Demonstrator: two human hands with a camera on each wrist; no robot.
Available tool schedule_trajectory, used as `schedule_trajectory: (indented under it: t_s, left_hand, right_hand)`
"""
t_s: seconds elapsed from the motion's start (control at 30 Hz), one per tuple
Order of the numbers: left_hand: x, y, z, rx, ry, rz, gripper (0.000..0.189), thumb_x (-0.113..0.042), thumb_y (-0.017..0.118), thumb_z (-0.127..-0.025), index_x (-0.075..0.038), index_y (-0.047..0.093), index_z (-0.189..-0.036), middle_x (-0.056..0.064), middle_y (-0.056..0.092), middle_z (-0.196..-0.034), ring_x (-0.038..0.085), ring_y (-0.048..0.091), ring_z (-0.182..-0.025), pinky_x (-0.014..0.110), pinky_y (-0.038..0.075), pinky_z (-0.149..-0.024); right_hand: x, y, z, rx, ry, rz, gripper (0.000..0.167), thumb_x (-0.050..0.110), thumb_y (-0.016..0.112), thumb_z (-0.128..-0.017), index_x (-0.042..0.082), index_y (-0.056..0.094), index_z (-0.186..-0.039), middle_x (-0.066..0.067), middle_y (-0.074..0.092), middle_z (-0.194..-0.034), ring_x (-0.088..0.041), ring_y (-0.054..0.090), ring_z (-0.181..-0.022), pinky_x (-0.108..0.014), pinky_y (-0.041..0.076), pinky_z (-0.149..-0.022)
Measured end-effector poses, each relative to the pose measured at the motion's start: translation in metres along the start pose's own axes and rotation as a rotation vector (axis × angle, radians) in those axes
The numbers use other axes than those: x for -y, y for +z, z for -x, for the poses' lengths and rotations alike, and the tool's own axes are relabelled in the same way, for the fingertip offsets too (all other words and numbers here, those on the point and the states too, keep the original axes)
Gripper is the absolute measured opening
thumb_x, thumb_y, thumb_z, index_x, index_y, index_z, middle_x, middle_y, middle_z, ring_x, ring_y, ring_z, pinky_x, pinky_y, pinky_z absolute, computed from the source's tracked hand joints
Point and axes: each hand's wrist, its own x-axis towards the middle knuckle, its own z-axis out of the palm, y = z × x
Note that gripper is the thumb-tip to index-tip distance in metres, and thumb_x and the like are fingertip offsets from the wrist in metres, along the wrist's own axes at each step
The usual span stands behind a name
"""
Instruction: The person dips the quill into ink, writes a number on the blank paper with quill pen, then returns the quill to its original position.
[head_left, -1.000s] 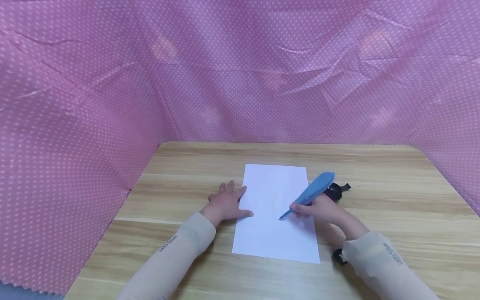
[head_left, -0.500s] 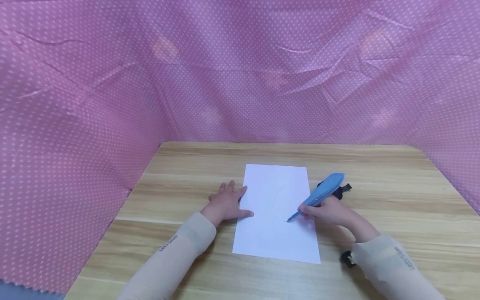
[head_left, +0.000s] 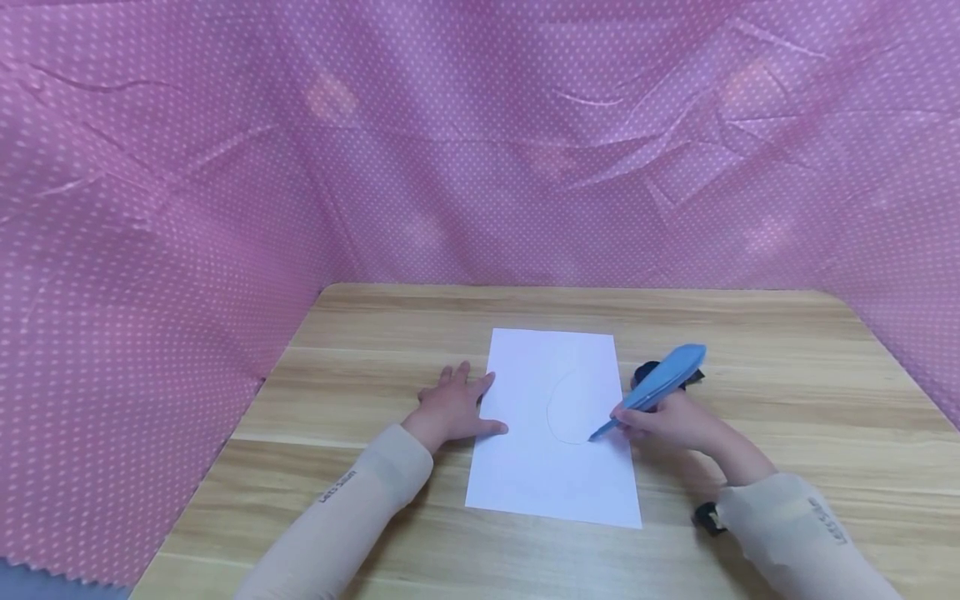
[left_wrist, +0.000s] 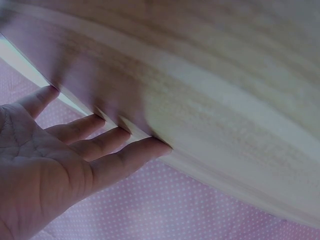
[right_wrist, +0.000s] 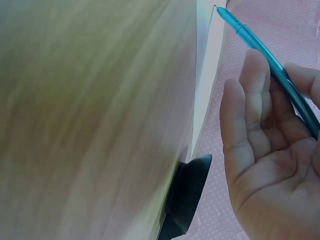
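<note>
A white sheet of paper (head_left: 551, 483) lies on the wooden table, bearing a thin curved line like the left side and bottom of an oval. My right hand (head_left: 666, 421) pinches a blue pen (head_left: 660, 379) with a broad, leaf-shaped top. Its tip meets the paper at the lower right end of the curve. Seen from the right wrist, the pen (right_wrist: 272, 62) runs between thumb and fingers, with the other fingers loosely bent. My left hand (head_left: 447, 408) rests with spread fingers at the paper's left edge, thumb and a finger on the sheet; its fingertips (left_wrist: 162, 146) touch the tabletop.
Behind the right hand sits a dark rounded object (head_left: 645, 372) with a short strap, partly covered by the pen. A small black thing (head_left: 707, 518) shows beside the right sleeve. Pink dotted cloth (head_left: 480, 167) hangs around the table (head_left: 375, 325).
My right hand has moved to the right with the pen, and the drawn line has grown along the bottom of the curve. The left hand and the paper have stayed put.
</note>
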Motion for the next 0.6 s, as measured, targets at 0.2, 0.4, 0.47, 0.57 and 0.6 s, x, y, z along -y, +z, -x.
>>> schedule_trajectory:
  t_s: [0.2,0.4,0.47,0.57,0.6]
  left_hand:
    - [0.0001,0.0005,-0.0001,-0.004,0.001,0.001,0.092,-0.072,0.061,-0.074,-0.029,0.031,-0.150,0.017,0.016,-0.156,0.045,0.011,-0.140,0.072,0.024,-0.094]
    - [-0.0003,-0.0005,0.0008,-0.004,0.000,0.006,0.092,-0.072,0.062,-0.074,-0.029,0.032,-0.150,0.017,0.016,-0.156,0.045,0.011,-0.140,0.072,0.024,-0.094]
    - [-0.0003,-0.0006,0.0010,-0.004,0.000,0.008,0.092,-0.071,0.062,-0.074,-0.029,0.032,-0.150,0.017,0.016,-0.156,0.045,0.011,-0.140,0.072,0.024,-0.094]
    - [-0.0002,-0.0004,0.0010,-0.003,0.000,0.011,0.092,-0.071,0.062,-0.074,-0.029,0.032,-0.150,0.017,0.015,-0.156,0.045,0.011,-0.140,0.072,0.023,-0.095]
    - [-0.0002,-0.0004,0.0010,-0.003,0.000,0.013,0.092,-0.071,0.062,-0.074,-0.029,0.032,-0.150,0.017,0.015,-0.156,0.045,0.010,-0.140,0.072,0.023,-0.095]
  right_hand:
    - [-0.0028,-0.0041,0.0024,-0.007,-0.015,-0.014,0.034,0.033,0.065,-0.091,0.001,0.067,-0.105,-0.005,0.071,-0.091,-0.018,0.067,-0.084,-0.037,0.051,-0.080]
    - [-0.0041,-0.0057,0.0025,-0.029,-0.022,-0.017,0.032,0.029,0.064,-0.092,0.000,0.066,-0.105,-0.007,0.071,-0.091,-0.019,0.067,-0.084,-0.033,0.051,-0.077]
    - [-0.0047,-0.0062,0.0020,-0.035,-0.026,-0.012,0.030,0.028,0.064,-0.093,0.000,0.066,-0.104,-0.008,0.071,-0.090,-0.020,0.066,-0.083,-0.032,0.051,-0.075]
    - [-0.0055,-0.0070,0.0014,-0.049,-0.027,0.001,0.029,0.028,0.064,-0.093,0.000,0.066,-0.102,-0.008,0.070,-0.088,-0.021,0.064,-0.080,-0.032,0.051,-0.074]
    - [-0.0055,-0.0071,0.0013,-0.053,-0.028,0.006,0.029,0.028,0.064,-0.093,0.000,0.066,-0.102,-0.008,0.070,-0.088,-0.021,0.064,-0.080,-0.033,0.051,-0.073]
